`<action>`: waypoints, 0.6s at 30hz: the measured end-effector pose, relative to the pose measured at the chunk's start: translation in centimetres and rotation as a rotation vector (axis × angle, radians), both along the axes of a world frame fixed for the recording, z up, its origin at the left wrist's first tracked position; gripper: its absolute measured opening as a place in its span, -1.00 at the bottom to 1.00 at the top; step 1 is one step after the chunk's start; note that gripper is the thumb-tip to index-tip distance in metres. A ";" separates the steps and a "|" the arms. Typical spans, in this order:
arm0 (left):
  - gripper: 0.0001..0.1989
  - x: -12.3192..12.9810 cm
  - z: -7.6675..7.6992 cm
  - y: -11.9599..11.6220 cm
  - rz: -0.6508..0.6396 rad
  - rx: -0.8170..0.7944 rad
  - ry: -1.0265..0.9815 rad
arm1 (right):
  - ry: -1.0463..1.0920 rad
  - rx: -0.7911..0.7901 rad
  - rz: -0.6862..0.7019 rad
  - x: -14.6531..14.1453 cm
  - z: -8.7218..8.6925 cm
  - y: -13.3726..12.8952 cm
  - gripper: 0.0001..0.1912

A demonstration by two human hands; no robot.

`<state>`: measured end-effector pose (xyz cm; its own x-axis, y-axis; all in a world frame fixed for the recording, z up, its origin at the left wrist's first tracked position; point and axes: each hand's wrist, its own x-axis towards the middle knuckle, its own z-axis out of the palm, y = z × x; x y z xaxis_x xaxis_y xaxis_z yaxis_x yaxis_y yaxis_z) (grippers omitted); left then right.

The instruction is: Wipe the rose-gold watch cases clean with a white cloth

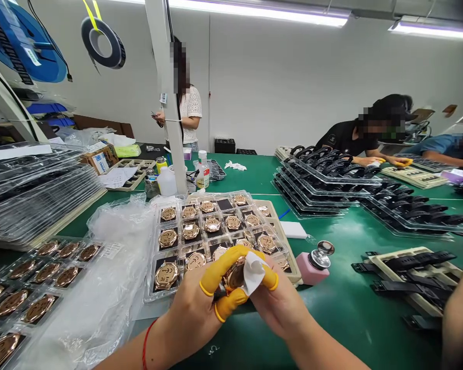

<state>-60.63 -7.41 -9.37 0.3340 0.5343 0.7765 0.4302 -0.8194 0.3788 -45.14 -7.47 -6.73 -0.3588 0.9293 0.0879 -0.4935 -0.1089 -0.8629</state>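
Observation:
Yellow finger cots cover the fingertips of both my hands. Between the thumb and fingers of my left hand (198,300) is a rose-gold watch case (236,275), tilted on its edge. A white wiping cloth (253,273) is pinched in my right hand (280,306) and lies against the case; most of those fingers are hidden behind it. Just beyond my hands, a clear plastic tray (151,280) holds several rose-gold watch cases in black-lined compartments, marked backs up. One compartment (224,204) in its far row shows only black lining.
At left, another tray of watch cases (38,308) adjoins crumpled plastic wrap (111,288) and stacked clear trays (38,195). A pink pump bottle (312,267) stands right of my hands. Trays of black watches (324,174) and straps (412,272) lie further right. Co-workers are nearby.

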 end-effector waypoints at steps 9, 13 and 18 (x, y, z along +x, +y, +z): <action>-0.80 1.5 -0.1 0.5 -0.081 -0.100 -0.177 | 0.092 0.006 -0.195 -1.6 -1.9 -0.4 -0.63; -0.86 1.8 -0.7 0.4 0.043 0.055 -0.131 | 0.080 -0.023 -0.213 -2.3 -2.1 -0.5 -0.59; -0.85 1.7 -1.2 0.2 0.138 0.211 -0.008 | 0.041 -0.050 -0.191 -2.4 -1.3 -0.3 -0.52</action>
